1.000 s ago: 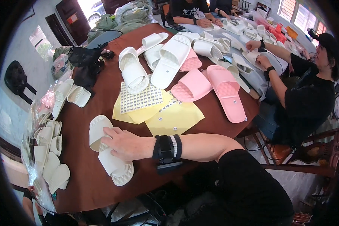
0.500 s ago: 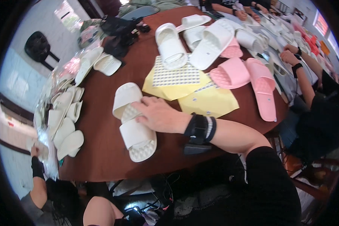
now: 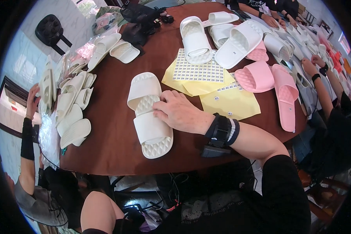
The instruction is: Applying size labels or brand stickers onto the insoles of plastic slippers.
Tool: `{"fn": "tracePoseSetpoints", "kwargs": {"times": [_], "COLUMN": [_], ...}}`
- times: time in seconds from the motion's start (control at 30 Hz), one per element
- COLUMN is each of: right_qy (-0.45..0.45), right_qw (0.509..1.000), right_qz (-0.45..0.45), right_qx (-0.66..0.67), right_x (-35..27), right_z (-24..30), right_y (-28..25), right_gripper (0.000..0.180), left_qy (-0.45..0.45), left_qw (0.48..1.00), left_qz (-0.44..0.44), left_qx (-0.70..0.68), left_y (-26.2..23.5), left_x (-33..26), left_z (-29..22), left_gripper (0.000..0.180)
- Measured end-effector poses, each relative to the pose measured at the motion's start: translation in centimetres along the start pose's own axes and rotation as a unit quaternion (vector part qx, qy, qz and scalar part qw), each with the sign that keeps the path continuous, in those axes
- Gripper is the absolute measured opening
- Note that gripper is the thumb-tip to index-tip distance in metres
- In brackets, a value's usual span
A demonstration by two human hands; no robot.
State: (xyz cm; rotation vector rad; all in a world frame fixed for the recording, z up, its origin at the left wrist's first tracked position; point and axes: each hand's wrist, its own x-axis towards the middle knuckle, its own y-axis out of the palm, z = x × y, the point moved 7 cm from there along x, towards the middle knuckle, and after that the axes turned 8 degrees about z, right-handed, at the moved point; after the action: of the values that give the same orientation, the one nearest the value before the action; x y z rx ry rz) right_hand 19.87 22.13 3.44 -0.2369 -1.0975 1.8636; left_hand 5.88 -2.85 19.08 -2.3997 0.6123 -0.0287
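Two white slide slippers lie end to end on the brown table, their bands at opposite ends. The far slipper (image 3: 143,90) overlaps the near slipper (image 3: 154,130) around the middle. My right hand (image 3: 183,111) reaches in from the right, wearing a black wrist strap. Its bent thumb and fingers are drawn together against the quilted footbed between the two bands. Whatever the fingertips may hold is hidden. Only a bare part of my left arm (image 3: 101,210) shows at the bottom; the left hand is out of sight.
Yellow sticker sheets (image 3: 230,103) lie right of the pair, partly beneath a white slipper (image 3: 197,46). Beside them are pink slippers (image 3: 286,97). Cream slippers (image 3: 76,130) are heaped at the left edge. Nearby, another person's hand (image 3: 32,101) holds white slippers. More people work at the right.
The whole view has shifted, moving the table's contents rightward. My right hand stays at the pair with its fingers more bent. At the left, the other person's hand has risen to white slippers.
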Motion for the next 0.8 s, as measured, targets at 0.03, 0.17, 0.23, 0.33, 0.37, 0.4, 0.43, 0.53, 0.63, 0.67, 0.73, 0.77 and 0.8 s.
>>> {"fn": "tracePoseSetpoints", "kwargs": {"times": [0.03,0.17,0.23,0.33,0.37,0.4,0.43,0.53,0.63,0.67,0.73,0.77,0.8], "right_qy": [-0.003,-0.033,-0.027,-0.027,-0.026,-0.029,-0.025,-0.010,-0.003,-0.005,-0.006,-0.009,-0.011], "right_qw": [1.000,0.998,0.998,0.999,0.999,0.999,0.999,1.000,1.000,1.000,1.000,1.000,1.000], "right_qz": [0.002,-0.043,-0.048,-0.044,-0.040,-0.038,-0.036,-0.020,-0.009,-0.013,-0.018,-0.025,-0.025], "right_qx": [0.001,0.010,-0.006,-0.002,-0.001,-0.001,0.002,-0.002,-0.008,-0.008,0.000,0.011,0.011], "right_x": [0.0,-0.1,-0.4,-0.5,-0.5,-0.5,-0.5,-0.4,-0.2,-0.1,-0.2,-0.2,-0.1], "right_z": [-0.1,0.2,0.0,-0.2,-0.2,-0.1,-0.1,0.1,0.3,0.4,0.0,-0.1,-0.3], "right_y": [0.3,0.3,0.1,0.2,0.1,0.1,0.1,-0.1,0.0,0.0,-0.1,-0.1,0.1], "right_gripper": [0.026,0.025,0.024,0.025,0.025,0.025,0.026,0.026,0.027,0.027,0.028,0.028,0.028], "left_qy": [0.008,0.029,0.038,0.053,0.060,0.068,0.076,0.105,0.133,0.143,0.164,0.173,0.181], "left_qw": [1.000,0.999,0.998,0.996,0.995,0.994,0.993,0.989,0.983,0.981,0.976,0.974,0.972], "left_qz": [-0.003,-0.020,-0.031,-0.046,-0.050,-0.053,-0.054,-0.055,-0.056,-0.057,-0.059,-0.059,-0.060], "left_qx": [0.004,0.022,0.034,0.052,0.058,0.064,0.071,0.090,0.109,0.115,0.128,0.134,0.140], "left_y": [-0.1,-0.3,-0.3,-0.5,-0.5,-0.6,-0.7,-1.2,-1.8,-2.0,-1.9,-1.7,-2.3], "left_x": [0.0,0.2,0.2,0.3,0.3,0.4,0.3,0.2,0.0,-0.2,-0.3,-0.4,0.3], "left_z": [-0.2,-1.5,-2.0,-2.8,-3.1,-3.2,-3.4,-3.8,-4.2,-4.3,-4.0,-3.8,-5.4], "left_gripper": [0.026,0.027,0.028,0.028,0.029,0.029,0.029,0.030,0.031,0.031,0.032,0.032,0.032]}}
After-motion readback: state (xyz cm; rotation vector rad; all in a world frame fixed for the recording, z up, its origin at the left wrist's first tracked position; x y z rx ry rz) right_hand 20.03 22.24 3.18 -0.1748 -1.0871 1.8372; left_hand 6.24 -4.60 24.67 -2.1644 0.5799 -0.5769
